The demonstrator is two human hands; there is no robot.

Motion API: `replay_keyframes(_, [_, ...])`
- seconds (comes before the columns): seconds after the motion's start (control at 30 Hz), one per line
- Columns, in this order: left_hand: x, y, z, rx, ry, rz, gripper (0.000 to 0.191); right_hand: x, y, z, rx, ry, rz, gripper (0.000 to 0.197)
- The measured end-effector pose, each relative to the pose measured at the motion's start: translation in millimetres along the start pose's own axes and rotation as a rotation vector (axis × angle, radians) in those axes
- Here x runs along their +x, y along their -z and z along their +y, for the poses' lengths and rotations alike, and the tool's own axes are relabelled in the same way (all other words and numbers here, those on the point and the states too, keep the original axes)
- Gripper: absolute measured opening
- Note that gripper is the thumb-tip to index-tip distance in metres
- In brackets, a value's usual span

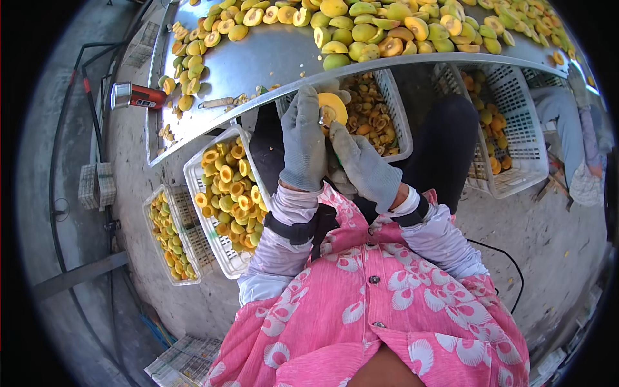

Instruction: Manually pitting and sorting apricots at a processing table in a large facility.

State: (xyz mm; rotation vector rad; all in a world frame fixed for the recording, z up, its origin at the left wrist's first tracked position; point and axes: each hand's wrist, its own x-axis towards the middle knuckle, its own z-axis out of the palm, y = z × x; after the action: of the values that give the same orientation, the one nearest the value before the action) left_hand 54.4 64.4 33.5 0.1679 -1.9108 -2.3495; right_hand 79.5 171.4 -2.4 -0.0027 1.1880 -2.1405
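My left hand (304, 140), in a grey knit glove, holds a halved yellow fruit (333, 107), cut face up, with its pit at the centre. A small metal tool tip (322, 116) touches the cut face. My right hand (367, 164), gloved too, is closed around the tool's handle, mostly hidden by the fingers. Both hands are close together above my lap, just under the edge of a metal table (251, 58). Behind them a white plastic crate (405, 130) contains brown-yellow fruit scraps (370, 111). Many halved green-yellow fruits (362, 31) lie on the table.
On my left stand a white crate of hollowed fruit halves (232, 193) and another fruit crate (169, 237). A red cylindrical container (145, 96) and a wooden-handled tool (217, 102) lie on the table. Another crate (517, 126) and a person's grey-clad leg (561, 116) are at right.
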Motion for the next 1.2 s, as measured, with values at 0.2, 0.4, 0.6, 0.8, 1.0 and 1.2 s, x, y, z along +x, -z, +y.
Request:
replay_keyframes(0.2, [-3, 3, -5, 0.027, -0.009, -0.109, 0.045, -18, 5, -13, 0.461, -0.404, -0.407, 0.056])
replay_keyframes(0.4, [8, 35, -30, -0.209, 0.362, -0.073, 0.041, 7, 12, 28, 1.077, -0.344, -0.885, 0.052])
replay_keyframes(0.6, [-32, 229, -55, 0.969, 0.184, 0.777, 0.019, 22, 48, 18, 0.695, -0.395, -0.372, 0.053])
replay_keyframes(0.8, [47, 132, -28, 0.85, -0.18, 0.445, 0.025, 42, 63, 9, 0.154, -0.213, 0.14, 0.046])
replay_keyframes(1.0, [174, 17, -65, 1.413, -0.395, -0.143, 0.039, 34, 93, 6, -0.016, -0.124, 0.424, 0.035])
replay_keyframes(1.2, [188, 25, -82, 1.178, -0.364, 0.073, 0.04, 51, 76, -5, -0.016, -0.051, 0.36, 0.023])
